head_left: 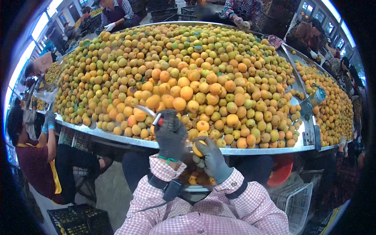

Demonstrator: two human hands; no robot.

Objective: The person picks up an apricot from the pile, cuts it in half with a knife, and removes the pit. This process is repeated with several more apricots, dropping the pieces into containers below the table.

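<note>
My left hand (171,135), in a dark, dirty glove, is closed round a small knife (146,110). Its blade points left above the apricots, and a bit of white and red handle shows at the fist. Just right of it and nearer to me, my right hand (214,160), in a grey glove, is closed on one yellow apricot (199,148) at the table's front edge. A large heap of yellow, orange and greenish apricots (184,82) covers the metal table (129,141) before both hands. More apricots (194,178) lie below my hands, partly hidden by them.
A metal divider (299,82) separates a second heap (329,102) on the right. Beneath the table stand a red basin (281,170) and a pale crate (295,203). A dark crate (80,219) is at lower left. Co-workers sit around, one (37,156) close at left.
</note>
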